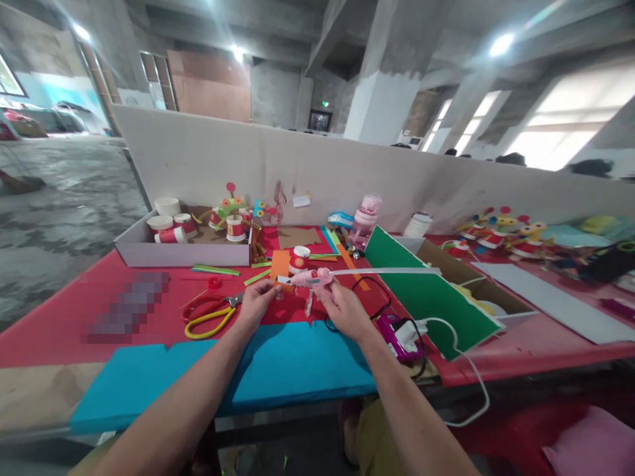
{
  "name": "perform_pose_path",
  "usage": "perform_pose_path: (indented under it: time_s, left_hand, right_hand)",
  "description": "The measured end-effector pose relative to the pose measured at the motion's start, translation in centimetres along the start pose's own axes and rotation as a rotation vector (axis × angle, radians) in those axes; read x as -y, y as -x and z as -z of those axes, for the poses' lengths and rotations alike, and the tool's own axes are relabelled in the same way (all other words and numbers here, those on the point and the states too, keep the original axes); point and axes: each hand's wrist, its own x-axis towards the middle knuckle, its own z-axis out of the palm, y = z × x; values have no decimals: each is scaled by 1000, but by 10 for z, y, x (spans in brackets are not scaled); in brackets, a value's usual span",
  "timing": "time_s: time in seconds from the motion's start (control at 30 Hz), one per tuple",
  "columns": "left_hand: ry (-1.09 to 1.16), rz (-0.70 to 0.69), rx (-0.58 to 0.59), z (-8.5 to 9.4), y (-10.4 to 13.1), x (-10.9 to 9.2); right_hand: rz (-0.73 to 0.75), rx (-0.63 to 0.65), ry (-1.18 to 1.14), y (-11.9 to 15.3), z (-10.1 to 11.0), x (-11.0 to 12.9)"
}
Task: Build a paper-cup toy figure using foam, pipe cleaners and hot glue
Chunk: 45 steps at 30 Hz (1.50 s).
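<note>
My right hand point(343, 308) is wrapped round a pink hot glue gun point(312, 278), with a long white glue stick point(387, 270) jutting from its back end. The gun's nozzle points left, close to the fingertips of my left hand point(258, 303). Those fingers pinch a small orange paper strip point(284, 287); I cannot tell whether the nozzle touches it. Just behind lie an orange paper piece point(280, 262) and a red-and-white paper cup point(299, 260). Left of my left hand are yellow-handled pliers point(211, 325) and red-handled scissors point(198, 305).
A white box tray point(186, 254) with cups and a green figure stands back left. On the right are a green board point(421, 291), an open carton and a purple power strip point(397, 340) with a white cable. A blue pad point(302, 360) lines the front edge.
</note>
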Motion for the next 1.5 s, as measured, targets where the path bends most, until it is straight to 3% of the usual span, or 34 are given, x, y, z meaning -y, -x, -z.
perform_pose_path:
  time_s: [0.57, 0.77, 0.9, 0.97, 1.17, 1.33, 1.5]
  left_hand:
    - [34, 22, -15, -1, 0, -1]
    - [207, 90, -42, -2, 0, -2]
    - [250, 109, -54, -2, 0, -3]
    - [260, 110, -54, -2, 0, -3]
    - [257, 103, -50, -1, 0, -3]
    - [244, 93, -41, -1, 1, -2]
    - [239, 109, -13, -5, 4, -6]
  right_hand:
    - [-49, -23, 1, 3, 8, -8]
    - [-349, -35, -502, -4, 5, -34]
    - [-470, -100, -599, -12, 5, -62]
    - [-518, -102, -544, -16, 4, -75]
    - [-649, -21, 23, -25, -7, -103]
    - [-777, 56, 210, -35, -17, -106]
    - [-814, 89, 298, -40, -21, -99]
